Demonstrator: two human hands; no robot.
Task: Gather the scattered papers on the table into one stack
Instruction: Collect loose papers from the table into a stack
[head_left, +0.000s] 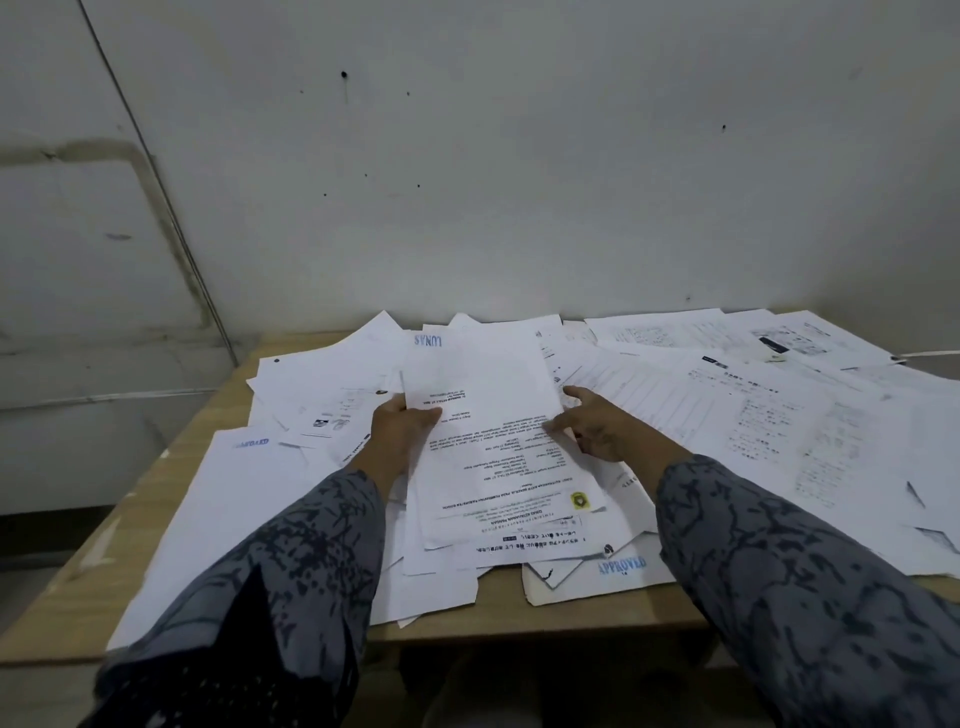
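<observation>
A loose bundle of printed white sheets lies in the middle of the wooden table, its top page bearing a yellow crest near me. My left hand grips the bundle's left edge, thumb on top. My right hand rests on the bundle's right edge with fingers spread, thumb and index touching the paper. More scattered papers cover the table to the right, the left and the far side, some stamped "APPROVED" or "LUNAS" in blue.
A grey wall stands right behind the table. The table's near edge and left corner show bare wood. A small white object lies on papers at the far right. Floor lies to the left.
</observation>
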